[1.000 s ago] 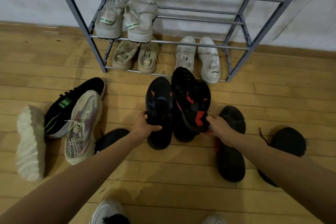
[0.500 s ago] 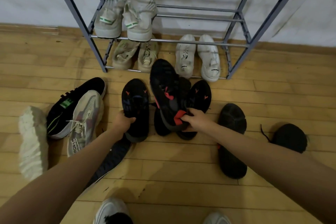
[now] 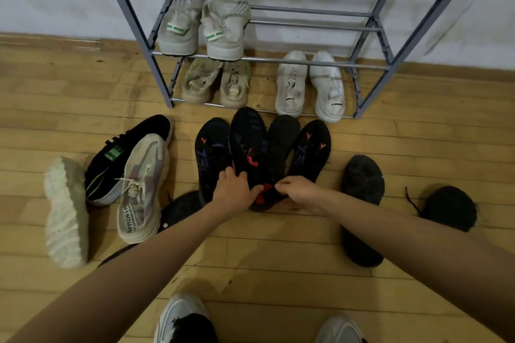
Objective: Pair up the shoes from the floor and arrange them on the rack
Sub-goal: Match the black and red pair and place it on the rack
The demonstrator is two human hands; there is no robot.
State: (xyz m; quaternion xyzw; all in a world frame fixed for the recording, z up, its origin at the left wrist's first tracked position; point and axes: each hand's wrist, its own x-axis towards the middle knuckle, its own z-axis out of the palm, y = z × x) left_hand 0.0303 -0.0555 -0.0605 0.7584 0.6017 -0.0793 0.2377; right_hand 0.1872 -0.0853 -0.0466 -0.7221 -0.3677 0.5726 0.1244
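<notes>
Four black shoes stand side by side on the floor in front of the grey metal rack. The outer two carry small red marks. Between them are a black shoe with red laces and a plain dark shoe. My left hand grips the red-laced shoe near its heel. My right hand grips the heel of the plain dark shoe next to it. A red heel tab shows between my two hands.
The rack holds a white-green pair on the middle shelf, with a beige pair and a white pair below. Loose on the floor: black-green sneaker, beige sneaker, white shoe on its side, black shoes.
My left hand let go of the red-marked black shoe, which now lies on the floor at the left, and moved right onto the red-laced shoe. The shoes now stand in a row.
</notes>
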